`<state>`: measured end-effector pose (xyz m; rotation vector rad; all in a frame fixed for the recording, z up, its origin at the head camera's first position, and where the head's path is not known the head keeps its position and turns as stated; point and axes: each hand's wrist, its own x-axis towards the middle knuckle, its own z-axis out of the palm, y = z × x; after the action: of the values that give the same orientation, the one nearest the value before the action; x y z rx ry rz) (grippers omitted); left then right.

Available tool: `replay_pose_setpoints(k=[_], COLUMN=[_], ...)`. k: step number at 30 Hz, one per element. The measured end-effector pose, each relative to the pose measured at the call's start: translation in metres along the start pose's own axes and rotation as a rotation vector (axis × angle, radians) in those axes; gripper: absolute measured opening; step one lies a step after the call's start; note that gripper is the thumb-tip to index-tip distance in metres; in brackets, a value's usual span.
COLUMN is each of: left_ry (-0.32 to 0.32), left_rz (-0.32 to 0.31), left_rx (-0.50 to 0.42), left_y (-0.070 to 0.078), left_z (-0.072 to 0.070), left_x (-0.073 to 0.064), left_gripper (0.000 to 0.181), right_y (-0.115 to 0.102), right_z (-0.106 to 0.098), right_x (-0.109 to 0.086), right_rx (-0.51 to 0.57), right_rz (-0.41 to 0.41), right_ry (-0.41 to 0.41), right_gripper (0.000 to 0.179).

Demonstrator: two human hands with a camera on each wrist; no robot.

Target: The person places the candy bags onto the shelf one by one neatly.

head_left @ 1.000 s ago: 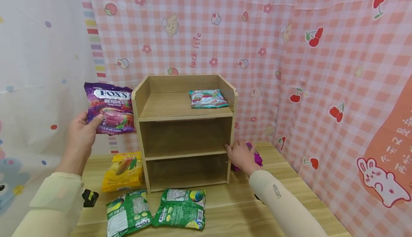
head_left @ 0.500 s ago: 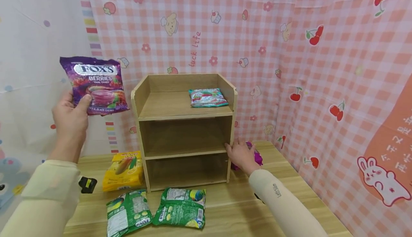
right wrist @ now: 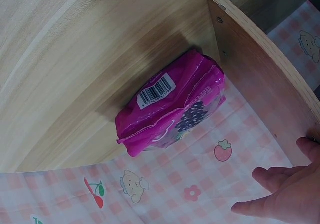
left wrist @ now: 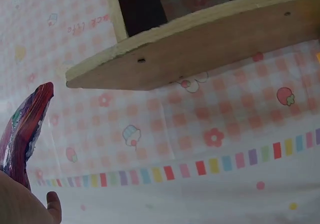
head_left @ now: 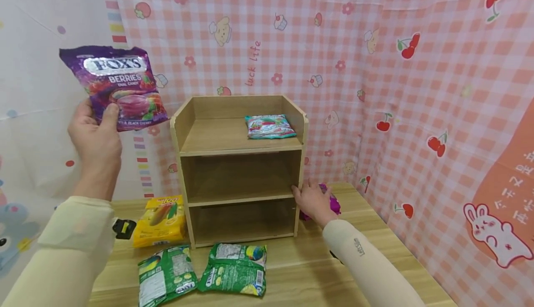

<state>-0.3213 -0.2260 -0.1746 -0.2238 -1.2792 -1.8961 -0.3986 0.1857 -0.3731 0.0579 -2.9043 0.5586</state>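
My left hand (head_left: 95, 133) pinches a purple bag of Fox's Berries candy (head_left: 121, 82), thumb on its printed front, raised at the upper left beside the wooden shelf (head_left: 242, 152). In the left wrist view the candy bag shows edge-on at the far left. My right hand (head_left: 314, 202) touches the right side panel of the shelf, its fingers spread in the right wrist view. Behind that hand, a magenta bag with dark berries printed on it (right wrist: 172, 106) stands on the table against the shelf. A small turquoise bag (head_left: 270, 127) lies on the shelf's top board.
Two green Fox's bags (head_left: 167, 274) lie in front of the shelf on the wooden table (head_left: 300, 270). A yellow bag with a mango picture (head_left: 160, 223) leans at the shelf's left side. Near it sits a small black object (head_left: 124, 228). Patterned cloth (head_left: 325, 33) hangs behind and to the right.
My left hand has lifted the purple candy bag up and to the left, away from the shelf's left edge. The right hand has stayed at the shelf's side.
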Motion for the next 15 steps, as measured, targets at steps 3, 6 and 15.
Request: replay_pose_setpoints(k=[3, 6, 15], left_ry=[-0.014, -0.038, -0.126], left_rz=[0.004, 0.011, 0.047], left_rx=[-0.004, 0.004, 0.196], left_y=[0.000, -0.003, -0.021], left_z=[0.010, 0.020, 0.047], left_x=[-0.001, -0.005, -0.020], left_gripper=[0.031, 0.031, 0.027], right_y=[0.000, 0.000, -0.001], right_z=[-0.001, -0.001, 0.000], right_x=[0.000, -0.001, -0.001], right_rx=[-0.003, -0.002, 0.004], right_rz=[-0.001, -0.002, -0.004], right_ry=[0.003, 0.005, 0.015], right_gripper=[0.071, 0.071, 0.069])
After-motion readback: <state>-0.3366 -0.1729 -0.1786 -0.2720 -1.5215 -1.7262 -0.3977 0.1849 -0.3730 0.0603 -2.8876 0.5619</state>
